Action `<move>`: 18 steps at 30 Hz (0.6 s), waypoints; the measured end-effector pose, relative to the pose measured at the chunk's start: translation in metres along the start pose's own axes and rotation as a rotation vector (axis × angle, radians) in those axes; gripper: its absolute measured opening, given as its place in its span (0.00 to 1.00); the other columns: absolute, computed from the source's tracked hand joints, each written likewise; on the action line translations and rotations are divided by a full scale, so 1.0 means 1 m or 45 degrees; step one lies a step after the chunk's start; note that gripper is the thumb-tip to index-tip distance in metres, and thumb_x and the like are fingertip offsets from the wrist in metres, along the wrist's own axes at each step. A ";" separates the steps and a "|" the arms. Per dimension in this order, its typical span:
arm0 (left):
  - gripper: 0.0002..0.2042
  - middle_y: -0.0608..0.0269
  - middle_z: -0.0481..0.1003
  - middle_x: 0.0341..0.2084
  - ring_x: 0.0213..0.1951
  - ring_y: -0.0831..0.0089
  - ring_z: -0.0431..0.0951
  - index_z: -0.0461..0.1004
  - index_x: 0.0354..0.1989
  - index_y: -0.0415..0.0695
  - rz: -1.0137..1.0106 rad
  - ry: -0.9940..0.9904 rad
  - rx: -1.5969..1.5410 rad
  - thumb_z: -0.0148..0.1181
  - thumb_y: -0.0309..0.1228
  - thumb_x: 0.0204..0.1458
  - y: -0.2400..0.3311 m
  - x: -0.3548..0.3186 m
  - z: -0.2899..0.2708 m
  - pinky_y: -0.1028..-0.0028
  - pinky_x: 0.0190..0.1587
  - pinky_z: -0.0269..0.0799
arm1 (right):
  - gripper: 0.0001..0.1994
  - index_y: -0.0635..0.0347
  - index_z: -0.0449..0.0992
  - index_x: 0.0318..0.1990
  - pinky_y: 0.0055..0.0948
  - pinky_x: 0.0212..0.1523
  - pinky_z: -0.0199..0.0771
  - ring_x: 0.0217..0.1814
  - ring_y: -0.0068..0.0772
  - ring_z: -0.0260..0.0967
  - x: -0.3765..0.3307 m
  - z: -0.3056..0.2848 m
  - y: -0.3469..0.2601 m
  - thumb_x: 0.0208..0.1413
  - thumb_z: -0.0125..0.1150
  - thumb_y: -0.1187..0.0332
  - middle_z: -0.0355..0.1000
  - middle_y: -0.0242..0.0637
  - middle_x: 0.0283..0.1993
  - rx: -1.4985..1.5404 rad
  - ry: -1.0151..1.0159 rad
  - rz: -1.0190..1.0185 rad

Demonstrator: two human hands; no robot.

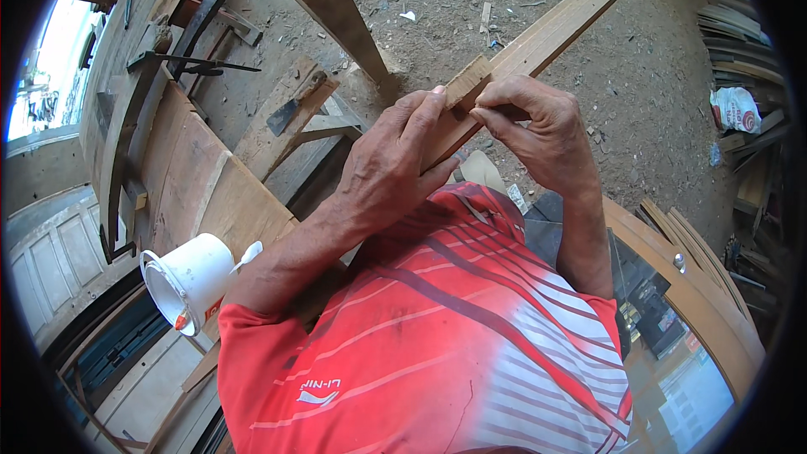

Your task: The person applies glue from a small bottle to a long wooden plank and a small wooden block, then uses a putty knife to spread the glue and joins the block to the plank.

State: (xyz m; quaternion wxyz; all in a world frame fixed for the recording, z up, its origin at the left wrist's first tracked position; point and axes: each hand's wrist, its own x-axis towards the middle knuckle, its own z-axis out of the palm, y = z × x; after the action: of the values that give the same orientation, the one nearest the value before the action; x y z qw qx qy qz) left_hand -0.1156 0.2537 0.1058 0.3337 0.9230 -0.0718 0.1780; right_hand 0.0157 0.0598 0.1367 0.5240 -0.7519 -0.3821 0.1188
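Note:
A long, pale wooden plank [559,29] runs slantwise from in front of my chest toward the far right. Lying across its upper face is a short wooden block [467,82]. My left hand [391,147] is closed round the block and the near part of the plank, its thumb below and fingers on top. Just right of the block, my right hand [538,122] is closed in a pinch, with its fingertips close to the plank. Whatever sits between those fingertips, if anything, is too small to make out.
At left stands a wooden workbench [181,160] with a dark metal clamp [189,63]. A white bucket [202,265] is beside my left elbow. A slanting beam [332,8] rises ahead. Stacked boards [735,42] line the right; a glass-panelled wooden frame [723,311] lies at lower right.

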 end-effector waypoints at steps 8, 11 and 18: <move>0.40 0.44 0.74 0.57 0.54 0.48 0.81 0.68 0.66 0.39 -0.060 -0.009 -0.108 0.80 0.30 0.42 -0.003 0.004 0.001 0.59 0.52 0.82 | 0.04 0.65 0.81 0.39 0.31 0.37 0.80 0.36 0.33 0.81 0.002 0.003 -0.010 0.59 0.71 0.78 0.81 0.41 0.36 -0.057 -0.026 -0.023; 0.40 0.43 0.74 0.57 0.54 0.47 0.81 0.68 0.66 0.38 -0.062 -0.010 -0.123 0.80 0.30 0.42 -0.001 0.004 -0.001 0.59 0.53 0.81 | 0.05 0.65 0.81 0.40 0.33 0.38 0.80 0.37 0.36 0.82 0.003 0.006 -0.009 0.58 0.71 0.78 0.81 0.42 0.37 -0.080 -0.026 -0.037; 0.37 0.42 0.75 0.54 0.55 0.47 0.80 0.68 0.64 0.35 -0.080 0.015 -0.166 0.79 0.29 0.42 -0.003 0.001 0.001 0.59 0.57 0.79 | 0.06 0.64 0.81 0.42 0.36 0.39 0.81 0.39 0.42 0.83 0.004 0.010 -0.012 0.57 0.70 0.77 0.82 0.44 0.40 -0.231 -0.087 0.004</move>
State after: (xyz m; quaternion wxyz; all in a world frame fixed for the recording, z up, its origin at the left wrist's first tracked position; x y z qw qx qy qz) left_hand -0.1138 0.2550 0.1036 0.3988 0.9000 -0.0524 0.1678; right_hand 0.0075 0.0720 0.1437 0.4402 -0.7924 -0.4077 0.1101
